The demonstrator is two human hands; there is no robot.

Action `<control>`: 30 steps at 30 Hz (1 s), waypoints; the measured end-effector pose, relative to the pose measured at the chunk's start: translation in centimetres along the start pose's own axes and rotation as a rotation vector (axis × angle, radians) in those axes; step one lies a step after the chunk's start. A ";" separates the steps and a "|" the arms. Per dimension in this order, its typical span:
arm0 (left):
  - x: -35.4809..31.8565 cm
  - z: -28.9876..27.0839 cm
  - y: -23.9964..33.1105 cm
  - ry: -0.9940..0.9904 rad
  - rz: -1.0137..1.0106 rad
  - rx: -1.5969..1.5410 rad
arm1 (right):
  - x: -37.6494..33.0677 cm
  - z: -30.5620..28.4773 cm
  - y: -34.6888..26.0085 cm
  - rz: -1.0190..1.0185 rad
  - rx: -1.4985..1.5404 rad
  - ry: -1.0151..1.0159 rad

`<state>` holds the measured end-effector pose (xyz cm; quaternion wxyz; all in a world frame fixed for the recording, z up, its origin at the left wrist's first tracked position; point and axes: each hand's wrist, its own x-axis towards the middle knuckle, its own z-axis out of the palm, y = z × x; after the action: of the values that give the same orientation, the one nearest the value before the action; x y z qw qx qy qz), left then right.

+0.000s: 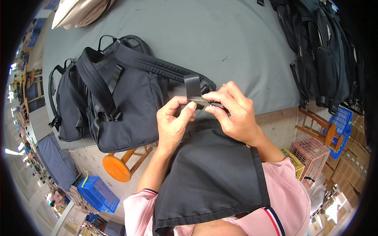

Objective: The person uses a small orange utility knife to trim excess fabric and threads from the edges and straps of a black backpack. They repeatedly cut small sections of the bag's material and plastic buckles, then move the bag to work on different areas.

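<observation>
A dark backpack lies on the grey-covered table in front of me, to the left. One padded shoulder strap stretches right toward my hands, and a flat black webbing strap runs down between them. My left hand pinches the webbing's lower end between thumb and fingers. Closed around a small pair of snips, my right hand brings the metal blades against the webbing, close to my left fingertips. The handles are mostly hidden by my right fingers.
Another dark bag sits at the table's left end, with a beige bag farther back. Several black bags are piled at right. Below the table edge are an orange stool, a blue crate and a pink crate.
</observation>
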<state>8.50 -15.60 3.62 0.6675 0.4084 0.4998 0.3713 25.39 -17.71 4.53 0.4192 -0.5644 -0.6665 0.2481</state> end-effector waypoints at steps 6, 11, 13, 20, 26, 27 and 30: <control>0.1 0.0 -0.3 0.036 0.029 0.118 | 0.5 -0.2 0.0 -0.166 -0.179 -0.013; 0.2 0.4 -0.5 0.090 0.101 0.341 | 0.2 -0.9 -1.0 -0.102 -0.185 -0.027; 0.2 0.5 -0.6 0.103 0.144 0.386 | 0.2 -1.0 -1.2 -0.107 -0.222 -0.047; 0.3 0.8 -0.4 0.144 0.301 0.590 | 0.3 -1.0 -1.6 -0.173 -0.336 -0.071; 0.4 1.0 -0.6 0.163 0.393 0.649 | -0.2 -0.9 -1.8 -0.112 -0.341 -0.074; 0.3 1.0 -0.7 0.156 0.401 0.670 | -0.3 -0.8 -1.8 -0.099 -0.344 -0.074; 0.1 1.0 -0.6 0.128 0.396 0.706 | -0.3 -0.9 -1.6 -0.070 -0.247 -0.038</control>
<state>9.52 -15.91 3.16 0.3695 0.6769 0.5486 0.3230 25.31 -18.48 6.22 0.3422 -0.5836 -0.7189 0.1599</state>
